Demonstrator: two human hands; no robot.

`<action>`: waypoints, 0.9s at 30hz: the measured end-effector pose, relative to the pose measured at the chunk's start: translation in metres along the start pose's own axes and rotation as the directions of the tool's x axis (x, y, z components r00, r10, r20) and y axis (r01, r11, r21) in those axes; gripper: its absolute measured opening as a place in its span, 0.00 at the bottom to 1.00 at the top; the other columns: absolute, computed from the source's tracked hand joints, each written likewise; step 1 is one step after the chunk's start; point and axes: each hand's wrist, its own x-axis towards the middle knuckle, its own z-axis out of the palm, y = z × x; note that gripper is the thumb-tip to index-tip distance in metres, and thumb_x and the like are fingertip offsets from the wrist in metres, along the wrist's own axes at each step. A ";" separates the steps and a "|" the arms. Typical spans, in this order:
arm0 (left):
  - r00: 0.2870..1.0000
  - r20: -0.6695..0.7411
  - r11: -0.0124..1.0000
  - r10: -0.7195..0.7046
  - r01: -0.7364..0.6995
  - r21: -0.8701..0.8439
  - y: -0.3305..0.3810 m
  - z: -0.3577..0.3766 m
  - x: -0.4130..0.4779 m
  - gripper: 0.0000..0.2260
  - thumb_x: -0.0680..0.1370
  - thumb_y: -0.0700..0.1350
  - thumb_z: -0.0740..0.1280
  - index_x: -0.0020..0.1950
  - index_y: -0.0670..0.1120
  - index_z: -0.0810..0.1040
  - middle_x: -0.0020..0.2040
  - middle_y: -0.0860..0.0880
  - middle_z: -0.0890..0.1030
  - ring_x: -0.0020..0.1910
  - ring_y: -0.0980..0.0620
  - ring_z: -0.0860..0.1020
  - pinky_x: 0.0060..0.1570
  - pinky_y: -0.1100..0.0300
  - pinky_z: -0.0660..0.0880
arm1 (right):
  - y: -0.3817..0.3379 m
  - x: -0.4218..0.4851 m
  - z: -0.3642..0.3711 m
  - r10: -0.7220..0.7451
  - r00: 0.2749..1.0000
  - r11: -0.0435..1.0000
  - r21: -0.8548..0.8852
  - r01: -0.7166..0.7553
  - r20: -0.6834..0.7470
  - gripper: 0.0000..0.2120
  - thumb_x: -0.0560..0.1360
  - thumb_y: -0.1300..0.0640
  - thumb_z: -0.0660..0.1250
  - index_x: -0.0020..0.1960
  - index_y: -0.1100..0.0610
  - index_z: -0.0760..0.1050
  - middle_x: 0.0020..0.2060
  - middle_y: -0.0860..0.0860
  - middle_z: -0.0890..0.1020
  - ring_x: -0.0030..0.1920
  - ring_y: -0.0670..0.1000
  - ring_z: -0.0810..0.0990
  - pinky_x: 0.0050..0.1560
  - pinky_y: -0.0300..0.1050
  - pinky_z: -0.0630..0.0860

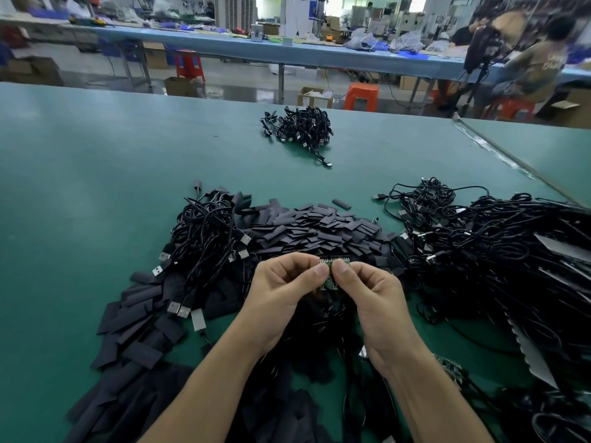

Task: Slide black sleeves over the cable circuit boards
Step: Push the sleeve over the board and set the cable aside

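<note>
The big green table (96,187) keeps all the work close to the person. On the right lies the biggest heap, a tangle of black cables (495,251), near enough for the right hand to reach. In the middle sits a pile of flat black sleeves (319,228), just behind the hands, so a new one is easy to grab. On the left is a smaller bunch of cables (208,231) with silver plugs, lying among more sleeves. Far back is a small bundle of cables (297,126), well apart from the rest. It may be the finished ones, but I cannot tell.

The left hand (281,292) and the right hand (374,295) meet in the middle, above the sleeves. Both pinch a small green circuit board (332,259) between thumb and fingers. I think they hold it from both sides to keep it steady and line it up for a sleeve.

Some things are hard to see. The thumbs cover most of the board. I cannot tell if a sleeve is on it yet, or if a hand has one. The board's own cable drops into the dark heap below and gets lost. The right heap is cut off at the edge.
</note>
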 end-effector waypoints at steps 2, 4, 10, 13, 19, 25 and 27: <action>1.000 -0.005 1.000 0.014 -0.014 0.008 -0.001 0.000 -0.001 0.02 0.73 0.42 0.73 0.42 0.45 0.85 0.39 0.46 0.82 0.40 0.51 0.79 0.46 0.59 0.78 | 0.000 -0.001 0.000 0.005 1.000 1.000 0.018 -0.006 0.009 0.16 0.72 0.50 0.71 0.43 0.65 0.81 0.43 0.63 0.85 0.44 0.53 0.84 0.44 0.39 0.80; 1.000 -0.012 1.000 0.022 -0.022 0.015 -0.002 0.001 -0.001 0.02 0.73 0.42 0.72 0.42 0.46 0.85 0.39 0.46 0.82 0.40 0.51 0.78 0.45 0.59 0.78 | -0.001 -0.001 0.000 0.014 1.000 0.999 0.032 -0.015 0.011 0.15 0.72 0.50 0.71 0.42 0.64 0.82 0.42 0.61 0.85 0.43 0.52 0.84 0.44 0.39 0.80; 1.000 -0.013 1.000 -0.010 0.010 0.013 -0.003 0.002 -0.001 0.03 0.73 0.44 0.73 0.42 0.46 0.85 0.36 0.47 0.81 0.37 0.52 0.78 0.41 0.59 0.78 | -0.003 -0.002 0.002 0.028 1.000 0.998 0.052 -0.028 0.003 0.11 0.71 0.50 0.72 0.38 0.58 0.83 0.38 0.58 0.84 0.39 0.52 0.83 0.41 0.40 0.80; 1.000 -0.013 0.999 -0.022 0.022 -0.024 -0.002 0.004 -0.002 0.06 0.74 0.45 0.73 0.44 0.43 0.85 0.40 0.42 0.81 0.41 0.44 0.78 0.46 0.53 0.78 | -0.005 -0.002 0.003 0.049 0.998 0.995 0.085 -0.051 0.025 0.12 0.71 0.49 0.73 0.40 0.58 0.83 0.39 0.59 0.85 0.41 0.54 0.84 0.43 0.44 0.81; 0.998 -0.041 0.996 -0.043 0.040 -0.077 0.001 0.005 -0.001 0.07 0.75 0.46 0.71 0.45 0.42 0.82 0.41 0.41 0.80 0.40 0.45 0.78 0.43 0.55 0.80 | -0.008 -0.002 0.011 -0.012 0.999 1.000 0.001 0.012 -0.029 0.14 0.68 0.44 0.72 0.40 0.56 0.84 0.40 0.57 0.85 0.44 0.55 0.83 0.51 0.52 0.81; 0.978 -0.163 0.984 0.132 -0.150 -0.100 0.019 0.009 -0.002 0.08 0.76 0.47 0.66 0.40 0.52 0.84 0.40 0.46 0.84 0.41 0.49 0.83 0.46 0.56 0.81 | -0.023 0.002 -0.005 -0.047 0.943 0.979 0.175 0.109 -0.329 0.14 0.77 0.49 0.65 0.35 0.49 0.80 0.30 0.44 0.78 0.31 0.45 0.75 0.37 0.40 0.75; 0.928 -0.227 0.947 0.295 -0.315 -0.055 0.039 0.012 -0.002 0.09 0.79 0.46 0.66 0.42 0.54 0.84 0.41 0.48 0.84 0.40 0.48 0.83 0.46 0.54 0.81 | -0.025 0.006 -0.016 -0.012 0.861 0.981 0.159 0.107 -0.508 0.13 0.81 0.51 0.64 0.39 0.52 0.76 0.26 0.41 0.75 0.26 0.44 0.71 0.26 0.35 0.70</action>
